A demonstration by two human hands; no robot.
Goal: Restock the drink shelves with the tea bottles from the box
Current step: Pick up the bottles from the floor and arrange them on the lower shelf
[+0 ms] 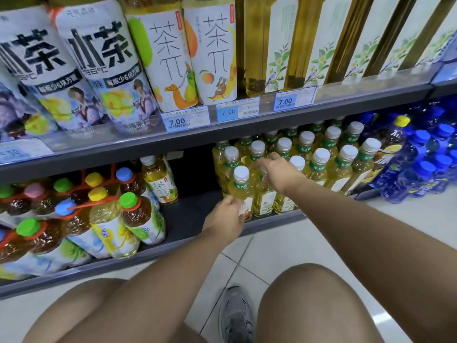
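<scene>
While arms reach forward, left hand grips front tea bottle; right hand clasps neighbouring bottle.

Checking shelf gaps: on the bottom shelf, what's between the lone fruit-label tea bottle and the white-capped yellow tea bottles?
Head view: nothing. Between the lone fruit-label tea bottle and the white-capped yellow tea bottles, the bottom shelf is bare and dark.

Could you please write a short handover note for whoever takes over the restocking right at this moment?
Left hand: gripping the body of the front white-capped tea bottle at the lower shelf edge.
Right hand: closed around the neck of the bottle beside it.
Done: a block of yellow tea bottles stands in rows.
Left: a dark gap to their left stays unfilled. The box is out of view.
</scene>
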